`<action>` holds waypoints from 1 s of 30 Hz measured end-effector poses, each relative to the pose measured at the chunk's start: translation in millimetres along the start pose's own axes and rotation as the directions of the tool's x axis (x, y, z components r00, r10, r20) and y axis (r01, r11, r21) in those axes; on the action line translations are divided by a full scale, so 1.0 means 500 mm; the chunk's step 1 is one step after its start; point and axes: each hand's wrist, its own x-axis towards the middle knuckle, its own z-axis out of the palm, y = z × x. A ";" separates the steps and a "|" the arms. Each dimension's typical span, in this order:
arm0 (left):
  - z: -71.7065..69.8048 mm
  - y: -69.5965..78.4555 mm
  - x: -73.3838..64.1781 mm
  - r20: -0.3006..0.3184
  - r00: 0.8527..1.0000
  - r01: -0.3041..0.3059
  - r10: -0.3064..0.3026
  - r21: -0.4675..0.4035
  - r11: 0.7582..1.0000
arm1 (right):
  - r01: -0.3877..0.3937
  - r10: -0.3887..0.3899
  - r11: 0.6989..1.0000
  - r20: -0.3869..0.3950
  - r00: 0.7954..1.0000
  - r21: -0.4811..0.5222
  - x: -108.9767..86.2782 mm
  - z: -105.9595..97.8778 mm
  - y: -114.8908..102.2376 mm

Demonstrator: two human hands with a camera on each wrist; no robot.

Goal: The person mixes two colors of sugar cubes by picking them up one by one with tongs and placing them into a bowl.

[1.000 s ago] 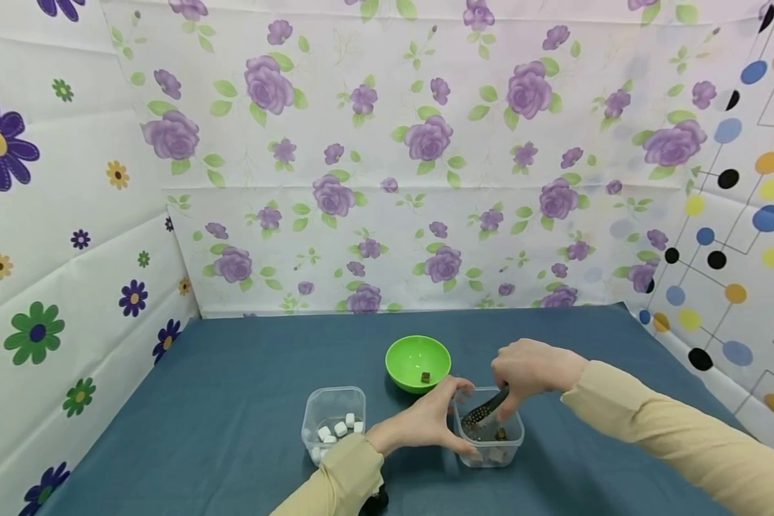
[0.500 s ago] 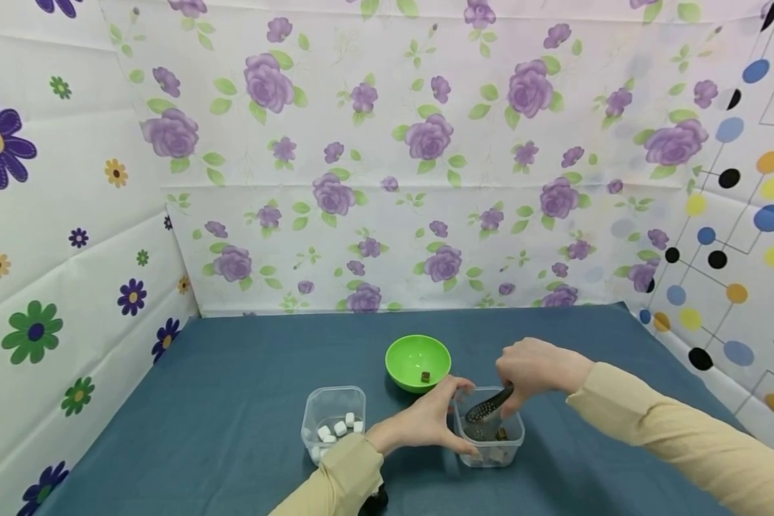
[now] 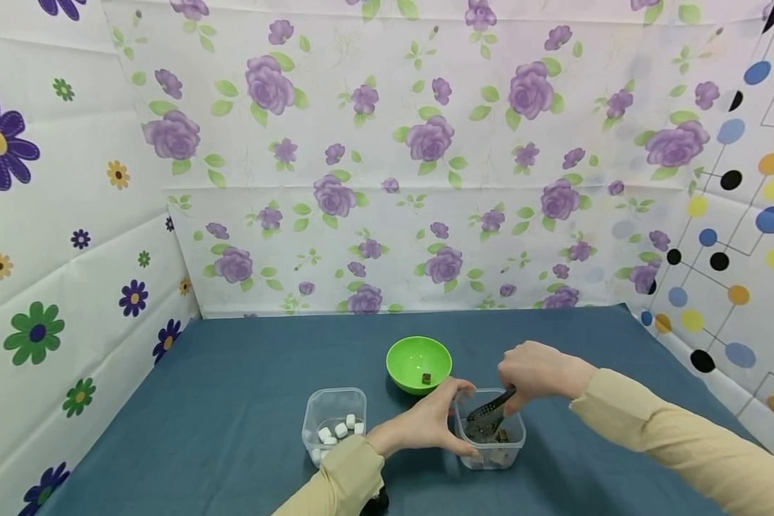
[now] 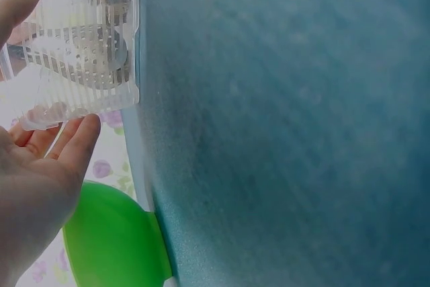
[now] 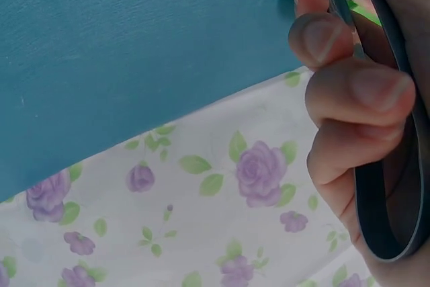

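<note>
My left hand [image 3: 419, 425] holds a clear plastic container [image 3: 490, 459] by its sides, thumb at the near side and fingers at the far one; the left wrist view shows the container's ribbed wall [image 4: 80, 5] between them. My right hand [image 3: 538, 369] grips black tongs [image 3: 491, 405], whose perforated heads are down inside this container. In the right wrist view the fingers curl round the bent black handle [image 5: 370, 206]. A small brown cube [image 3: 502, 436] lies beside the tong heads. What is between the heads is hidden.
Behind my left hand stands a green bowl [image 3: 413, 352] with one brown cube [image 3: 426, 378] in it. To the left, a second clear container [image 3: 331, 401] holds several white cubes [image 3: 341, 430], partly covered by my left sleeve. Patterned cloth walls [image 3: 387, 236] border the blue tabletop [image 3: 258, 387].
My right hand has shifted slightly right with the tongs, and the tong heads have moved a little to the right within the container. My left hand stays in place on the container.
</note>
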 end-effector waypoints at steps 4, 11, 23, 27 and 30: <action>0.000 0.001 0.000 0.001 1.000 0.008 -0.008 -0.004 1.000 | 0.017 -0.016 1.000 -0.037 0.999 0.022 -0.009 0.001 0.007; 0.000 0.002 0.000 0.000 1.000 0.010 -0.010 -0.003 1.000 | 0.052 -0.040 0.993 -0.119 0.992 0.106 -0.027 0.007 0.029; 0.003 -0.001 -0.001 -0.004 1.000 -0.025 0.026 0.044 0.999 | 0.072 -0.033 0.975 -0.184 0.982 0.208 -0.071 0.010 0.051; 0.002 -0.001 -0.001 -0.010 0.999 -0.035 0.036 0.045 0.998 | 0.062 -0.020 0.970 -0.182 0.983 0.234 -0.086 0.003 0.053; 0.002 0.000 0.000 -0.011 0.999 -0.041 0.041 0.062 0.997 | 0.062 -0.014 0.963 -0.179 0.984 0.263 -0.096 0.000 0.057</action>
